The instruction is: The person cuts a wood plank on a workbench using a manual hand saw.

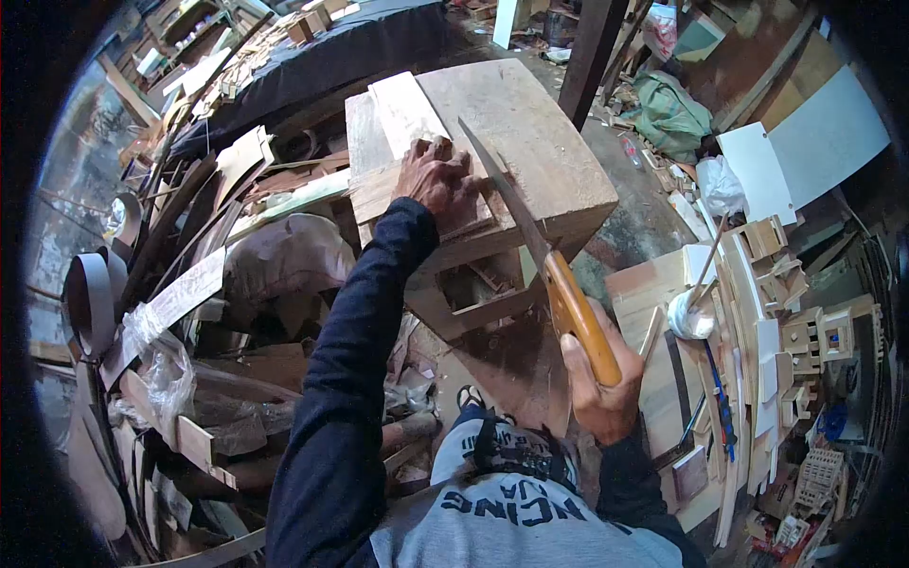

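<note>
Amid a scrap-strewn workshop, on a worn pale wooden bench point(559, 161), the left hand point(437, 180) lay flat, fingers spread, pinning a short brown timber offcut point(371, 192) at its near-left edge. The right hand point(598, 383) was clenched round the orange grip of a long steel handsaw point(530, 237); light, level strokes seemed wisest (the blade ran just beside the knuckles). The offcut looked rough and weathered.

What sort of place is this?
Probably a small woodworking shop: a handsaw on a board atop a worn wooden bench, plank offcuts piled alongside, small wooden house models nearby.
</note>
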A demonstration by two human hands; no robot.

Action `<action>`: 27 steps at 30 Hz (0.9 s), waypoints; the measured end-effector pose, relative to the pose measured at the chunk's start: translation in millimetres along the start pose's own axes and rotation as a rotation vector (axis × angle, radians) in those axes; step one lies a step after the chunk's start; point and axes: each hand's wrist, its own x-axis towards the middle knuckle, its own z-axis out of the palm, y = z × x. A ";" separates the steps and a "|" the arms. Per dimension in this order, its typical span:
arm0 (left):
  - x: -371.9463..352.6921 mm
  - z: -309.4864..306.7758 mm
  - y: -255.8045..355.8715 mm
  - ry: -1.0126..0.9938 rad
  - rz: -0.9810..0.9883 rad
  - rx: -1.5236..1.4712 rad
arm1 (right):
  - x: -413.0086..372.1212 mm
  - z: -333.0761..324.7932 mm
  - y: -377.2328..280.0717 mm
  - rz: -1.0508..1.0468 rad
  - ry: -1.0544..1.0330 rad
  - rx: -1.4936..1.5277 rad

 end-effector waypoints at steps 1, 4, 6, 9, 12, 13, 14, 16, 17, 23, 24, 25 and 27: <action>-2.7 -0.8 4.4 -0.018 -0.011 0.000 | 9.1 4.2 -1.9 0.031 -0.025 0.014; -2.7 2.4 -1.3 0.022 0.079 -0.004 | 64.5 43.1 24.3 -0.013 -0.015 -0.009; -1.1 4.0 -6.2 -0.042 0.058 0.002 | 69.4 51.8 31.1 -0.015 -0.014 0.009; 4.2 9.8 -9.6 0.023 0.084 0.022 | 29.6 20.8 12.8 0.001 0.002 -0.018; 1.7 7.9 -8.0 -0.074 -0.039 0.001 | 5.7 -0.5 0.2 -0.070 -0.016 0.018; 0.7 5.4 -4.1 -0.153 -0.098 -0.017 | 9.0 1.9 -3.7 -0.029 -0.023 0.019; -1.7 2.2 0.4 -0.119 -0.038 -0.045 | 14.2 5.0 -6.0 0.010 -0.030 0.017; 3.3 -15.0 9.5 -0.041 0.092 -0.095 | 56.6 40.7 25.7 0.013 -0.030 -0.061; 4.2 -12.3 6.5 -0.040 0.071 -0.087 | 71.3 54.5 42.6 -0.068 -0.018 -0.086; 2.4 1.5 -1.8 -0.004 0.029 -0.063 | -3.0 -0.1 4.8 0.003 0.013 0.055; 2.2 -1.2 -0.8 -0.111 -0.056 -0.032 | 1.8 0.8 5.1 -0.031 -0.001 0.058; -0.3 -0.5 -1.6 -0.110 -0.062 -0.034 | 3.5 2.2 5.5 -0.048 -0.009 0.062; -1.8 2.7 -1.4 -0.100 -0.072 -0.044 | 24.3 13.0 4.0 0.062 -0.013 -0.018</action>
